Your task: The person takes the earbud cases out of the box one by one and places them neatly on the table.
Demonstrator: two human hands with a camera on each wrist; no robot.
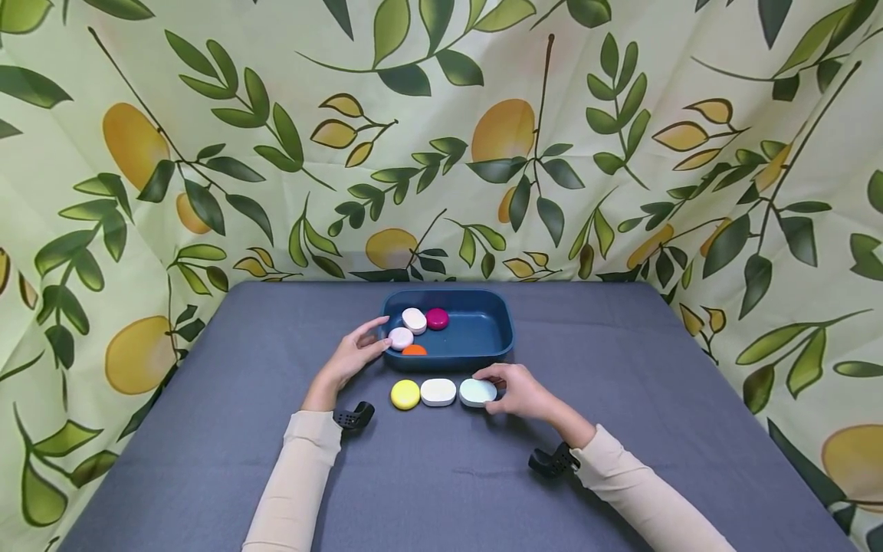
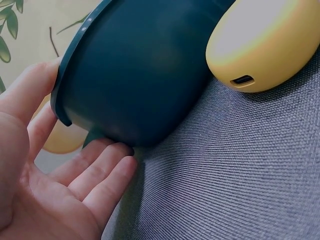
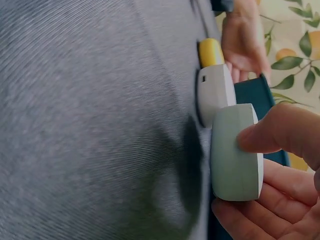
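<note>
My right hand (image 1: 519, 389) pinches a pale mint earbud case (image 1: 477, 392) between thumb and fingers. In the right wrist view the thumb presses one face of that mint case (image 3: 234, 155). Left of it, a white case (image 1: 438, 392) and a round yellow case (image 1: 405, 395) form a row in front of a dark blue bin (image 1: 483, 360). A small port slot shows on the yellow case (image 2: 270, 40) in the left wrist view. At the bin's left end, my left hand (image 1: 350, 356) touches the rim and outer wall with its fingers loosely extended.
Inside the bin's left half lie a white case (image 1: 414, 320), a magenta one (image 1: 437, 319), a pale pink one (image 1: 400, 338) and an orange one (image 1: 414, 350). Grey cloth (image 1: 441, 491) covers the table, and a leaf-patterned curtain (image 1: 441, 192) hangs behind it.
</note>
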